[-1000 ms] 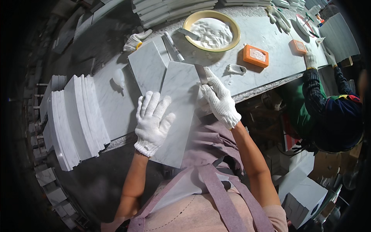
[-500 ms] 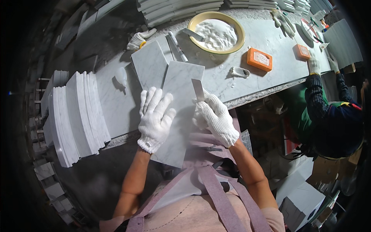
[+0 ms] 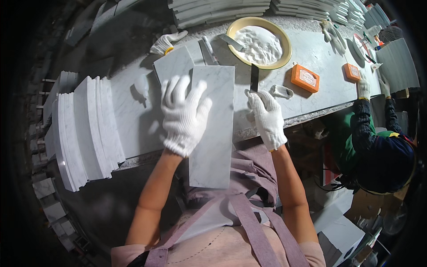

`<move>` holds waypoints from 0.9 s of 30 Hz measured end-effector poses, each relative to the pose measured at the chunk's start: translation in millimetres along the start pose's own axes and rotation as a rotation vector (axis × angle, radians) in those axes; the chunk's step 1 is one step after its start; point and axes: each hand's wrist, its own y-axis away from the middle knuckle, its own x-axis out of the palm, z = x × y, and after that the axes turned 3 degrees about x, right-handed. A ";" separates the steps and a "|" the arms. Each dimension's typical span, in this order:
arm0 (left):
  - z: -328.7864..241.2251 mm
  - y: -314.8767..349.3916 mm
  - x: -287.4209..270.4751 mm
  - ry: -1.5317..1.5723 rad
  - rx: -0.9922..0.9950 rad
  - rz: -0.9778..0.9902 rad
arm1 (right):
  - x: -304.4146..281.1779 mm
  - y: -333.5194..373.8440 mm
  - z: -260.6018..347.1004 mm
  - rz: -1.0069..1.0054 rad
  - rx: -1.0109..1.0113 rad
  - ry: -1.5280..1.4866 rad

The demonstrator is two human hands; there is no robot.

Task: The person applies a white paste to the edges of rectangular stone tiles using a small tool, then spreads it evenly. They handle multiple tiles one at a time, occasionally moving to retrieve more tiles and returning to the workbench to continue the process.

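My left hand (image 3: 184,111), in a white knit glove, lies with fingers spread on the left edge of a grey-veined white marble tile (image 3: 213,129). This long tile reaches past the table's near edge, towards my lap. Under my left fingertips, a second marble tile (image 3: 174,63) lies at an angle. My right hand (image 3: 267,113), also gloved, is closed on a flat scraper blade (image 3: 254,78), which points away from me. It is just right of the long tile and apart from it. The blade's lower end is hidden in the fingers.
A yellow basin (image 3: 287,49) of white powder holds another scraper (image 3: 231,42). Orange boxes (image 3: 305,78), a marker-like tube (image 3: 209,50), a squeeze bottle (image 3: 142,84) and spare gloves (image 3: 333,38) lie around. Stacked tiles (image 3: 91,129) stand left. A co-worker (image 3: 382,155) works at right.
The long tile has turned from slanted to nearly straight in front of me. My right hand and its blade have moved right, away from the tile. My left hand has shifted slightly right.
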 end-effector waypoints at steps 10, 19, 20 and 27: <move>22.4 -71.8 62.2 0.083 0.227 -0.026 | 39.2 -8.2 14.6 -0.154 -0.256 0.502; 23.1 -73.6 56.1 0.159 0.147 0.084 | 43.1 -7.6 37.8 -0.098 -0.187 0.550; 23.3 -73.7 56.1 0.169 0.147 0.089 | 43.3 -8.0 37.0 -0.100 -0.200 0.533; 24.5 -73.7 57.9 0.160 0.155 0.072 | 43.8 -10.0 34.8 -0.093 -0.242 0.535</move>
